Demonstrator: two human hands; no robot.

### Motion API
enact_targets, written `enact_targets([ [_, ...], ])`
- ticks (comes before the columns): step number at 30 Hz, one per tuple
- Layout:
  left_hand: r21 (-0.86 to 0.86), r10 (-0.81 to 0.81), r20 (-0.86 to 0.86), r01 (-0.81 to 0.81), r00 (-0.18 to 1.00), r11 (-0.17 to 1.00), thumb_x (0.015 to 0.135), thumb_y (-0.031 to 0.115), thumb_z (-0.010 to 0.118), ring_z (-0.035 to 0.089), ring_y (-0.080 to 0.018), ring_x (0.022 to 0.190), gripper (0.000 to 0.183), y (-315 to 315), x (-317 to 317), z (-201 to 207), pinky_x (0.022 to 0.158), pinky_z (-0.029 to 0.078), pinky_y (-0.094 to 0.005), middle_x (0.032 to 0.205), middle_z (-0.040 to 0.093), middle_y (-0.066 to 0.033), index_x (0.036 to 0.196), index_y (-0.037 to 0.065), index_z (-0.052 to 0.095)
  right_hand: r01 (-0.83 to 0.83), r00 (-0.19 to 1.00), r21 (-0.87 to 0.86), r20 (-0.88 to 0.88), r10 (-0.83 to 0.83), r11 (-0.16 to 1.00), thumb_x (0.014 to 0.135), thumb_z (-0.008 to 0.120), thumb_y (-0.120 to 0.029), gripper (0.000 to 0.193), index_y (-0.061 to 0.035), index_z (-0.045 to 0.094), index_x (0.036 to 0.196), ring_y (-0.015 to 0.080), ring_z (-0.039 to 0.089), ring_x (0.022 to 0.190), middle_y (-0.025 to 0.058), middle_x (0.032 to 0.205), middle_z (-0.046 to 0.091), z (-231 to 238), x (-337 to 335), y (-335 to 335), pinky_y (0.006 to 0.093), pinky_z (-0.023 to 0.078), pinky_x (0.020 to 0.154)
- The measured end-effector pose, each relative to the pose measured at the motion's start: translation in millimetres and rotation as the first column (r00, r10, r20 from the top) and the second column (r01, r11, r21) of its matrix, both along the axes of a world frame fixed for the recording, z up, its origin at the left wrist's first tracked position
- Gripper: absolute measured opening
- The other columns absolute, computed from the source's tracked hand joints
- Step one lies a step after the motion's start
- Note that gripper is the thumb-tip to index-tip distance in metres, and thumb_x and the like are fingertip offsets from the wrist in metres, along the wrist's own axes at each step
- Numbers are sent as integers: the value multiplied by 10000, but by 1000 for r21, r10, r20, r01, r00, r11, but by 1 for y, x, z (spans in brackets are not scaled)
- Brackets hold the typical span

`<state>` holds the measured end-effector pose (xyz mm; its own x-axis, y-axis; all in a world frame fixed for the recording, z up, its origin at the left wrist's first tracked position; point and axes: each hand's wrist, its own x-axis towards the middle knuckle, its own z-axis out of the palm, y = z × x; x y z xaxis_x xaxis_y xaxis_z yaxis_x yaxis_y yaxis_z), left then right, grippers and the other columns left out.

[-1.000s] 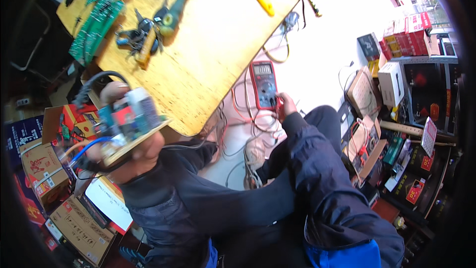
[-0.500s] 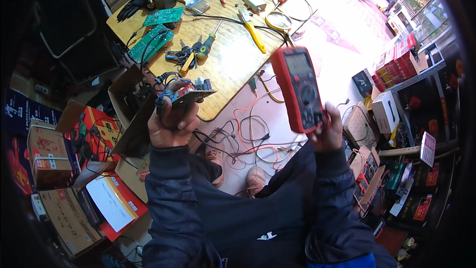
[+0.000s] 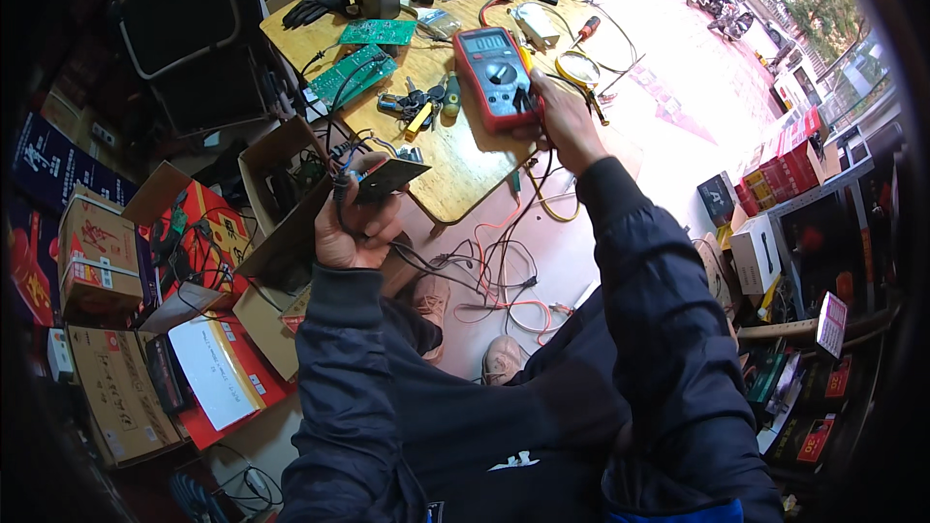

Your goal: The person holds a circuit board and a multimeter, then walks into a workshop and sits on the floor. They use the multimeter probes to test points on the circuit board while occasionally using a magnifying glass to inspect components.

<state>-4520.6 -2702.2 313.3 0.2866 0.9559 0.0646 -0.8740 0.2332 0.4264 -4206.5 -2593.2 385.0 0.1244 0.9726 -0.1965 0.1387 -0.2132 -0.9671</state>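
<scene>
the right grip closes around the lower end of a red multimeter, which overlaps the table in view, though whether it touches the wood cannot be told. the left grip is curled about a small circuit board with wires, just off the table's near corner. beyond lie keys, a screwdriver and green boards, with loose cables on the floor.

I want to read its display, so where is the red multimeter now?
In the head view, the red multimeter is at the upper middle, in the right hand, seen over the wooden table, just right of the green screwdriver handle.
</scene>
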Motion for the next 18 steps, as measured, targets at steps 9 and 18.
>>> enact_targets([
  [9,25,9,4,-9,1000,1000,1038,377,698,429,-105,582,561,2,-13,1,441,309,-236,1152,707,-225,1448,16,572,-134,778,320,620,-100,938,1004,674,-574,767,85,657,1394,376,735,1118,306,1238,720,-4,28,6,425,554,1009],
  [18,39,48,-55,-46,997,998,1037,395,706,427,-105,580,578,2,-8,-5,445,317,-248,1216,709,-195,1469,36,572,-160,977,144,162,136,977,1038,720,-165,265,63,759,1169,149,724,930,104,976,784,6,34,-160,298,577,864],
])
